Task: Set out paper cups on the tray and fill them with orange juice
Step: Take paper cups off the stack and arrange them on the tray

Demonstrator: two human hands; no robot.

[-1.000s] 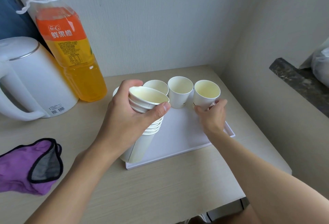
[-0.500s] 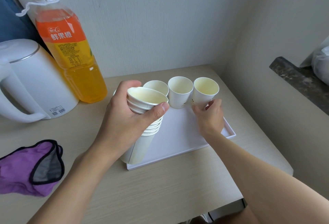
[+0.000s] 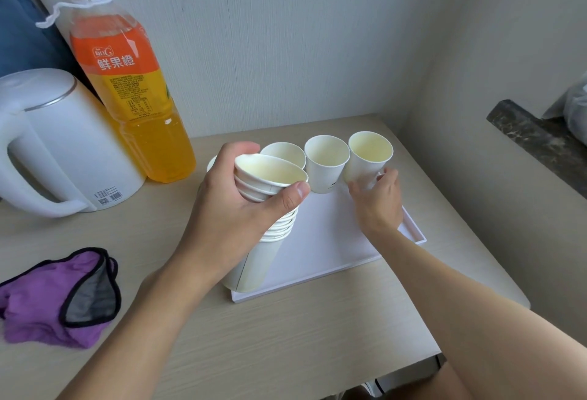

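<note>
While the left hand (image 3: 235, 212) hasn't budged, thumb and fingers wrapped round the top of the cup stack (image 3: 257, 260), the right hand (image 3: 376, 199) has eased fwd a touch vs. a sec ago. It has nudged the end cup (image 3: 370, 158) toward the back of the tray (image 3: 413, 236). Thumb and fingertips bracket that cup's lower wall, so it's held low down, prob. being seated and not yet let go.

That cup now sits more in line w/ its neighbours, the middle cup (image 3: 327, 161) and the next cup (image 3: 282, 153) to its left. All are upright and empty. So the row along the tray's back edge looks about done. More cups can come off the stack, and pouring hasn't started.

The juice bottle (image 3: 136, 97) stands capped on the tabletop (image 3: 286, 336), left of the tray and just beside the kettle (image 3: 63, 132). A purple cloth (image 3: 47, 298) lies front-left.

Hard to see:
- The end cup's base is behind the right hand, so can't tell if it's flat on the tray.
- The left hand covers a 4th rim (image 3: 212, 161). Only a sliver shows, prob. another cup.
- The stack leans, foot at the tray's near-left corner. Can't tell if it's inside the tray or on its edge.
- Kettle and cloth are cut off by the frame's left edge.
</note>
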